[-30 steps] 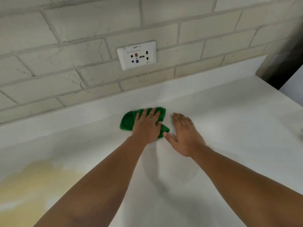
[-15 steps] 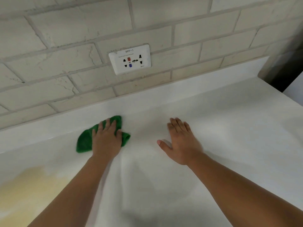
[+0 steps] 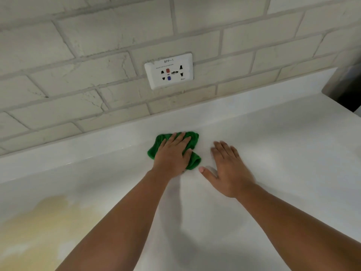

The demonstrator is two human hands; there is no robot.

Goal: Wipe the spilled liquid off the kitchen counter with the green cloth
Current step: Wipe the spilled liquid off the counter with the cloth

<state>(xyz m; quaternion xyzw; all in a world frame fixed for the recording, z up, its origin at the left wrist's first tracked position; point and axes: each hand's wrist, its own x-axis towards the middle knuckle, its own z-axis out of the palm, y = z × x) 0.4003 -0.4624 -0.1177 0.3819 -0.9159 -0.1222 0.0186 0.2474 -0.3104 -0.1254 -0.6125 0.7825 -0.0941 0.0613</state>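
So, left hand presses the green cloth flat on the counter, fingers straight; right hand lies flat beside it, holding nothing. Yellow spill sits near left.

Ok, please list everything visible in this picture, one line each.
Crumpled green cloth: one, green, on the counter under the left hand.
Yellowish spilled liquid patch: one, pale yellow, counter's lower left, apart from the cloth.
White kitchen counter: one, white, lower part of view.
White wall socket plate: one, white, on the wall above the cloth.
Pale brick-pattern wall: one, off-white, behind the counter.
Dark object: one, dark, right edge; unidentifiable.
Left hand: one, flat on the cloth.
Right hand: one, flat on bare counter beside the cloth.
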